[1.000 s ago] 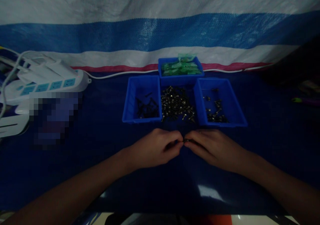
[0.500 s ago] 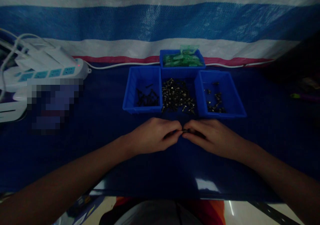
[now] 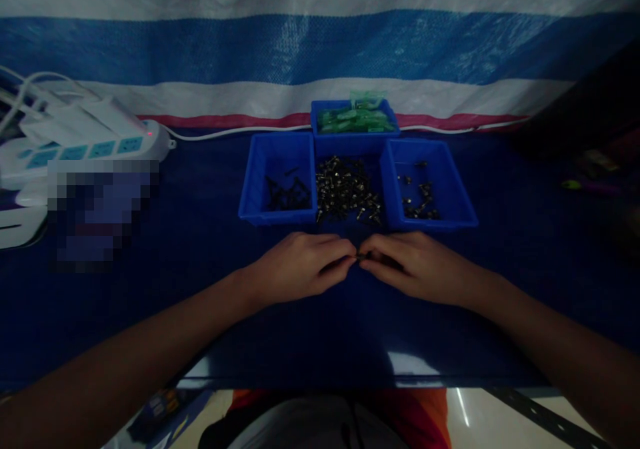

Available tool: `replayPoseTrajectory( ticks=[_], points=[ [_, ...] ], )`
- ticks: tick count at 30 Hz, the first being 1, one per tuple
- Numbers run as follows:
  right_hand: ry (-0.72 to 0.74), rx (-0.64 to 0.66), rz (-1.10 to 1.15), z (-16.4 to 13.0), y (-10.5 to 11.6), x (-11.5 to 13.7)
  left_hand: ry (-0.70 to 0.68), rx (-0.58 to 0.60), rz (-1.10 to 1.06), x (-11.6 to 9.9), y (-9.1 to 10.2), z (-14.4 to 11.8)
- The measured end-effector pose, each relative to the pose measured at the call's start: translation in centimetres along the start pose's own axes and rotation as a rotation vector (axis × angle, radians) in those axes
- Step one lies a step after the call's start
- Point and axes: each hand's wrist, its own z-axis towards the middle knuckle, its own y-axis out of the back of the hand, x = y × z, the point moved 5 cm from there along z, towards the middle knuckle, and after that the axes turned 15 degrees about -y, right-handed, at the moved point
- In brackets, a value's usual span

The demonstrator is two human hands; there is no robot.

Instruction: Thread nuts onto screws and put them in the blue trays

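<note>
Both hands, the left hand and right hand, stay pinched together on one small dark fastener just in front of the loose screw pile, unchanged from a moment ago apart from the view shifting slightly.

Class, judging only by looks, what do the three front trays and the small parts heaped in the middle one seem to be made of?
Trays: probably moulded plastic, with uniform bright blue, thin, smooth walls. Heaped parts: likely metal, since they show small silvery glints; too small to be sure.
</note>
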Motion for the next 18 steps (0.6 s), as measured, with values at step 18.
replayPoseTrajectory(
  ticks=[18],
  points=[
    [-0.016, -0.038, 0.016, -0.08, 0.04, -0.35, -0.008, -0.013, 0.023, 0.08, 0.08, -0.01]
  ],
)
